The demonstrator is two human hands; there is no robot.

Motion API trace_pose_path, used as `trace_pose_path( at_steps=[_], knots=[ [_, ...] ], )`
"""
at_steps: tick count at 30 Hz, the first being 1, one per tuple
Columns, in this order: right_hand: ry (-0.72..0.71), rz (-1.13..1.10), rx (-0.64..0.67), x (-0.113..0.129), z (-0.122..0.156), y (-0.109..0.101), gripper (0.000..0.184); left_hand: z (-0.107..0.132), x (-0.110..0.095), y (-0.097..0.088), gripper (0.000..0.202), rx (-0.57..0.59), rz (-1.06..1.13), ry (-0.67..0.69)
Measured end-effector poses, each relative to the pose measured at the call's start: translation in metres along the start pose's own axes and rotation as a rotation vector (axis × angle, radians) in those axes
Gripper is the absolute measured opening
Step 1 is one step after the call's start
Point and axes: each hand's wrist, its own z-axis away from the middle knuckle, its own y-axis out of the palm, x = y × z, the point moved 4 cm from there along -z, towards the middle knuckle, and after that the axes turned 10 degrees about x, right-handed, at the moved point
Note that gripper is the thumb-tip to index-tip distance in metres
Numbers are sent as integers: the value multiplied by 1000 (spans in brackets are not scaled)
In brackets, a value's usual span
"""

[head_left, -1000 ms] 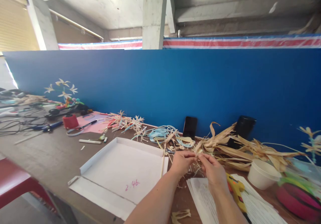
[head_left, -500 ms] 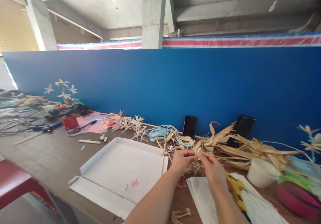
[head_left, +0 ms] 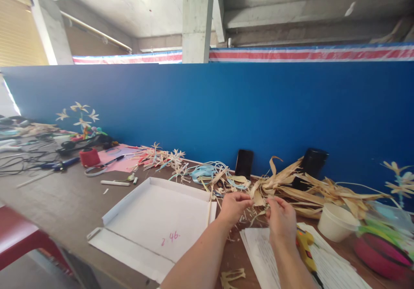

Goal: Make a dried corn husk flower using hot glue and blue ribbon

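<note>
Both my hands work at the near side of a pile of dried corn husks (head_left: 310,190) on the brown table (head_left: 58,202). My left hand (head_left: 233,208) is closed in a pinch on a small tan husk piece (head_left: 258,198). My right hand (head_left: 282,220) is a little apart to the right, fingers curled and pinching a thin husk strip that runs down from the piece. Small husk scraps lie under both hands.
A flat white cardboard tray (head_left: 155,224) marked "2.46" lies left of my hands. Printed papers (head_left: 326,267) and a yellow glue gun (head_left: 305,248) lie under my right forearm. A white cup (head_left: 336,222), a phone (head_left: 244,164), blue ribbon (head_left: 207,171), husk flowers (head_left: 161,156), scissors (head_left: 60,164) and a red chair (head_left: 19,241) surround.
My right hand has drawn away to the right and slightly down from my left hand, pulling a thin strip off the husk piece. My left hand stays in place.
</note>
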Motion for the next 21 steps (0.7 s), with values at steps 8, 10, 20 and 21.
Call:
trace_pose_path(
  at_steps=[8,10,20,21],
  knots=[
    [-89,-110,-50,17,7,4,41,2,-1,1,39,43,107,-26],
    [-135,-136,-49,35,12,10,40,3,-1,1,38,46,97,-29],
    [-146,149,235,129,29,2,26,3,1,-2,36,41,-58,-34],
    [-92,266,279,129,30,-3,26,3,0,-2,36,44,-66,-36]
  ],
)
